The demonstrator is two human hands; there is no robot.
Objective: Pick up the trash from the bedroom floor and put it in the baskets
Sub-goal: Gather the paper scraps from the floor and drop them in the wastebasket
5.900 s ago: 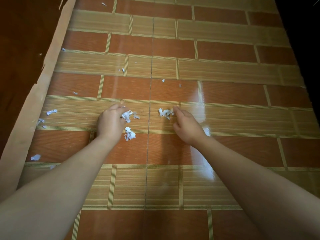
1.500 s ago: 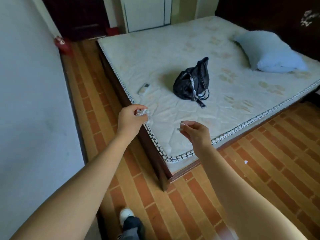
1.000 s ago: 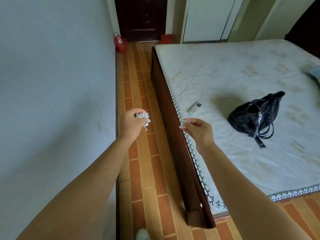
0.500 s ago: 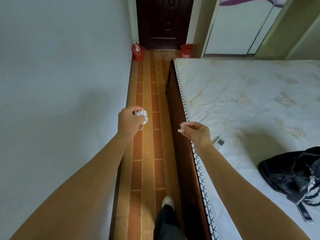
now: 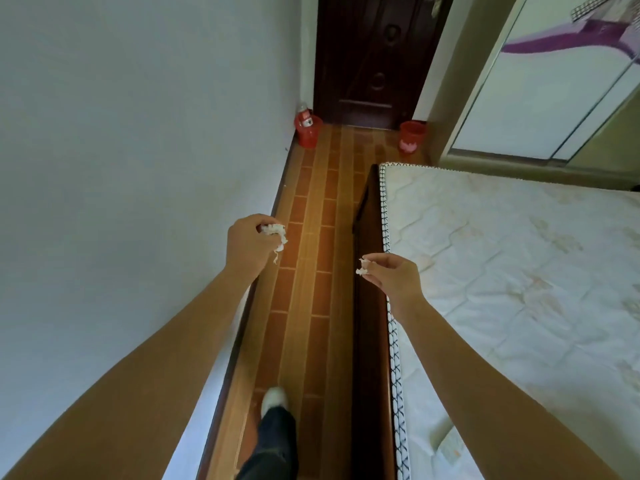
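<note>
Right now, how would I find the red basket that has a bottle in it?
Look down the strip of floor between the wall and the bed to the dark door at the end. Two red baskets stand there. Yours is the left red basket, against the wall, with a bottle poking out; the right red basket shows a pink mark instead.

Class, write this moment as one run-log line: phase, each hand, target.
phase: carrying | left hand: shut on scraps | right hand: pinching scrap | target: red baskets ahead by door
</note>
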